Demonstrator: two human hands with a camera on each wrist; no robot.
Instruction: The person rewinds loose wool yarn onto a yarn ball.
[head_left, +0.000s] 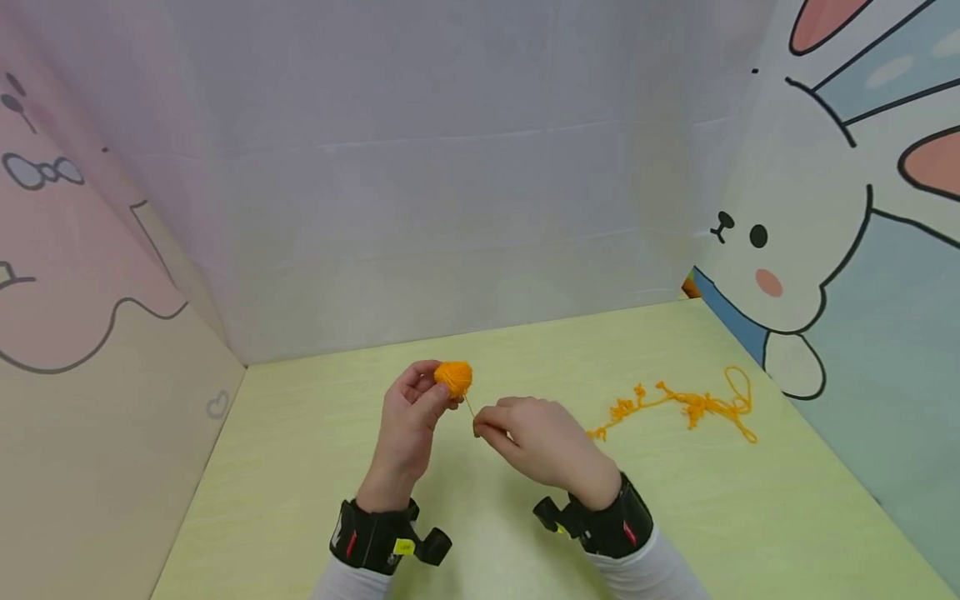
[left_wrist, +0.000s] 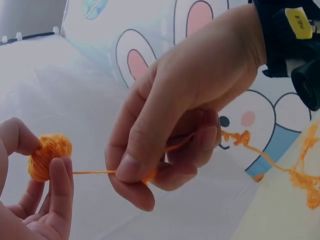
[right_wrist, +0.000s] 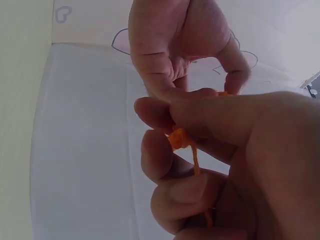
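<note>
Knotted orange yarn [head_left: 697,407] on yellow-green table [head_left: 292,442]

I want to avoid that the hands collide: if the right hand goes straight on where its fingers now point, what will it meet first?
Probably the left hand, which holds the orange yarn ball; depth is unclear, so the right hand might pass just beside it.

From my remote station I see pale sleeves [head_left: 348,581] meeting black wrist straps [head_left: 367,533], each with a red mark [head_left: 352,543], a stubby black camera [head_left: 433,547] and a yellow label [left_wrist: 298,23], one bearing dark characters.
</note>
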